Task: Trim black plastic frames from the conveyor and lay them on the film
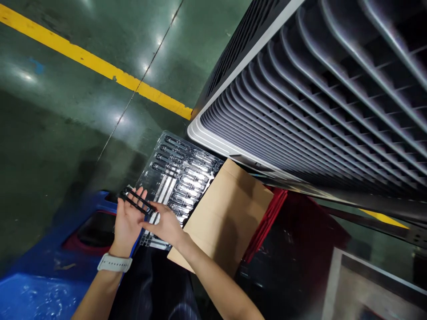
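My left hand (127, 222) is turned palm up, with a watch on its wrist. A slim black frame-like part (137, 201) with two parallel bars lies across its fingers, and I cannot make out its exact kind. My right hand (167, 226) pinches the right end of this part between thumb and fingers. Just beyond both hands is a clear plastic tray (147, 178) with moulded slots. Several similar dark parts (171, 156) sit in its rows, and some slots at its near left show no part.
A brown cardboard sheet (227, 213) overlaps the tray's right side. Beside it are red folded material (267, 224) and a large grey louvred unit (283, 111). A blue plastic stool or bin (43, 266) stands lower left. Yellow tape (83, 55) crosses the green floor.
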Action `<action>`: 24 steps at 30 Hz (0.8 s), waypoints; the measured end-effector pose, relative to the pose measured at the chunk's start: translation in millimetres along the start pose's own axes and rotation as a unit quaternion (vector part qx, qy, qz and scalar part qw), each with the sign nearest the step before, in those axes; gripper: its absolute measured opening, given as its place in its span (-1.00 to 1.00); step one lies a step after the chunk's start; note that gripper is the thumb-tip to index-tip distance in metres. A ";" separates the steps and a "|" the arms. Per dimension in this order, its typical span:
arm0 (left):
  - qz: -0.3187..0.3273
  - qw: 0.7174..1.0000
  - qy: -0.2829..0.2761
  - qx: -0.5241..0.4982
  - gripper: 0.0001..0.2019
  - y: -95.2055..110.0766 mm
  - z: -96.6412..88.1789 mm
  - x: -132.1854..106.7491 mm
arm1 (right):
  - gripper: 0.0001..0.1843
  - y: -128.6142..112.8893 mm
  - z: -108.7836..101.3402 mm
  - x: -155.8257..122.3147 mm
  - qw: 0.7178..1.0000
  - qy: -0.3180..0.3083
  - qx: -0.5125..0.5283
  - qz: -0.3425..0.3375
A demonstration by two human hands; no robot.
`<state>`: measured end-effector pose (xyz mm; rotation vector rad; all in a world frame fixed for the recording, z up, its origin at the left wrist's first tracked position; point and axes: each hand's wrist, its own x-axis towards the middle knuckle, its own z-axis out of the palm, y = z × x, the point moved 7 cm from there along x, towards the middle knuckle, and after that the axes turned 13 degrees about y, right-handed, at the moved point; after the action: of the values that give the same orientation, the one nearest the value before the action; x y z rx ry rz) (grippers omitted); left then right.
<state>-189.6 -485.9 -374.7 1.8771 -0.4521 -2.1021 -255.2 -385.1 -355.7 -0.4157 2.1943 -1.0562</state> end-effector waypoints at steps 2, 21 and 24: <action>-0.002 1.000 -0.009 -0.002 -0.54 -0.6 2.3 -1.0 | -0.36 0.6 2.4 -3.4 1.000 0.015 0.002 0.019; 0.089 0.995 0.005 0.039 -0.61 2.5 -4.4 5.6 | -0.45 51.6 -31.4 70.0 0.952 0.119 -0.271 -0.074; 0.077 0.996 0.007 0.051 -0.60 -11.6 -15.4 3.6 | -0.33 52.9 -23.6 68.0 0.941 0.151 -0.290 -0.083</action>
<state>-174.7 -477.4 -384.4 1.8457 -0.6902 -1.9985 -321.1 -374.8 -415.1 -0.7483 2.7817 -0.5542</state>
